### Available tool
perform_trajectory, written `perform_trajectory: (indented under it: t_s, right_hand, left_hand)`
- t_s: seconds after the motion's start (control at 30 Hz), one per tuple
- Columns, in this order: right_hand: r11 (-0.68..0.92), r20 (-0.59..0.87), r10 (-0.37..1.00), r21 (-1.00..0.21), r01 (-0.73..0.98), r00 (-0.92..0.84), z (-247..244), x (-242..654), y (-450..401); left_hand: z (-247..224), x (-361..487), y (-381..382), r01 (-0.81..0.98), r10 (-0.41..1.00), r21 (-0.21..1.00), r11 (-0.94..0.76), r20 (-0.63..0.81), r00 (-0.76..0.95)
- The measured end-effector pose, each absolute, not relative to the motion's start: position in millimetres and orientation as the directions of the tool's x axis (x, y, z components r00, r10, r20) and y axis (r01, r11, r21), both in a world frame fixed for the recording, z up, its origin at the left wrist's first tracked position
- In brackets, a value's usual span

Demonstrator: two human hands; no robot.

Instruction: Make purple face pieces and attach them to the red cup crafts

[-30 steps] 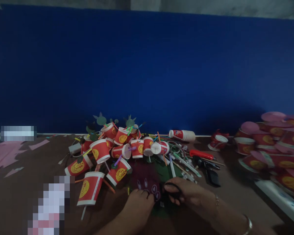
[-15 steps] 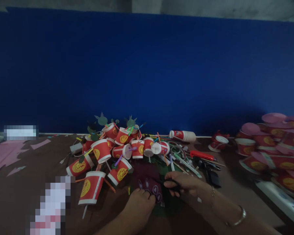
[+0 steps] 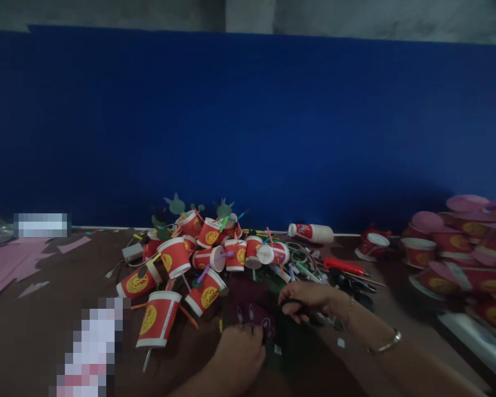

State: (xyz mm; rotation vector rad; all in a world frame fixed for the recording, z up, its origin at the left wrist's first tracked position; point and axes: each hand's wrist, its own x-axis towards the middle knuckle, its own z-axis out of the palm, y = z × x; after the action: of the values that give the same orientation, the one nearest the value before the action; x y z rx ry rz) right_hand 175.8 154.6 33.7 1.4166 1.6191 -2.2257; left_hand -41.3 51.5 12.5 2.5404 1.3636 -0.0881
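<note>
Near the front of the brown table lies dark maroon paper (image 3: pixel 250 300) with pale outlined shapes drawn on it. My left hand (image 3: pixel 240 353) is closed on the lower edge of that paper. To its right, my right hand (image 3: pixel 300 300) has its fingers round the black handles of scissors (image 3: pixel 294 302); the blades are too dark to make out against the paper. Darker green material (image 3: pixel 293 344) lies under and beside the maroon paper. A small pale scrap (image 3: pixel 278 349) rests just right of my left hand.
Red paper cups (image 3: pixel 159 320) with straws are heaped behind and left of my hands. Stacked cups (image 3: pixel 311 232) lie at the back. A red-handled tool (image 3: pixel 345 266), more cups (image 3: pixel 419 251) and a white power strip (image 3: pixel 475 336) are on the right. Pink paper (image 3: pixel 12 262) lies far left.
The view has shifted slightly. My right hand has moved up a little with the scissors, its wrist now over the black item on the right. My left hand still grips the paper.
</note>
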Motion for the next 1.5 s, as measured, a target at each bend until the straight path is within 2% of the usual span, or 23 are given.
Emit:
perform_trajectory:
  t_s: [0.23,0.5,0.83,1.27,1.5]
  right_hand:
    - [-0.377,-0.657,0.387,-0.753,0.539,-0.648,36.6,163.1,178.4]
    - [-0.324,-0.672,0.377,-0.741,0.588,-0.638,44.0,161.5,186.1]
    - [-0.24,-0.7,0.3,-0.713,0.659,-0.648,47.0,154.4,202.3]
    - [-0.185,-0.704,0.214,-0.71,0.68,-0.677,50.1,143.0,216.9]
    - [-0.173,-0.723,0.172,-0.69,0.702,-0.669,49.3,141.9,222.3]
  left_hand:
    - [2.8,-43.5,56.2,0.723,0.712,0.159,-0.672,-0.127,0.69]
    - [3.2,-42.1,56.8,0.765,0.757,0.187,-0.616,-0.128,0.641]
    - [8.5,-42.7,58.0,0.724,0.712,0.197,-0.661,-0.141,0.688]
    - [7.2,-45.5,57.6,0.645,0.636,0.139,-0.752,-0.106,0.764]
    - [1.1,-46.0,53.8,0.601,0.601,0.093,-0.793,-0.038,0.798]
